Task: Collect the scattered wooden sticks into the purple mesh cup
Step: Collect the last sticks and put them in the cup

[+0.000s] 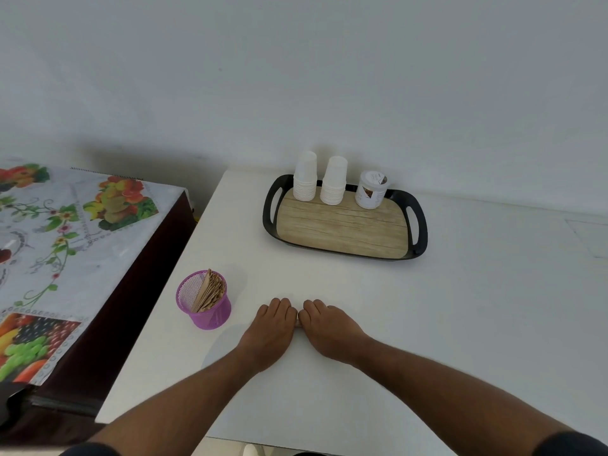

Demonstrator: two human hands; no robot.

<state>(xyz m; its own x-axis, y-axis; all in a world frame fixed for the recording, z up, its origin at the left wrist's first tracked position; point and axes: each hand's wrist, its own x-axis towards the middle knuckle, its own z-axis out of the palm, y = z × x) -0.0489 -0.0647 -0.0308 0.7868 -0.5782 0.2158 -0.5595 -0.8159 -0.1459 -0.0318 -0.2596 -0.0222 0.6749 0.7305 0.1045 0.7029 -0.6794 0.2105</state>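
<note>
The purple mesh cup stands upright on the white table, left of my hands, with a bundle of brown wooden sticks leaning inside it. No loose stick shows on the table. My left hand and my right hand rest palm down side by side on the table, almost touching, with fingers loosely bent. Nothing shows in either hand, though the undersides of the palms are hidden.
A black tray with a wood-look floor stands at the back, carrying two stacks of white paper cups and a white jar. A lower table with a fruit-print cloth adjoins on the left. A white wall runs behind.
</note>
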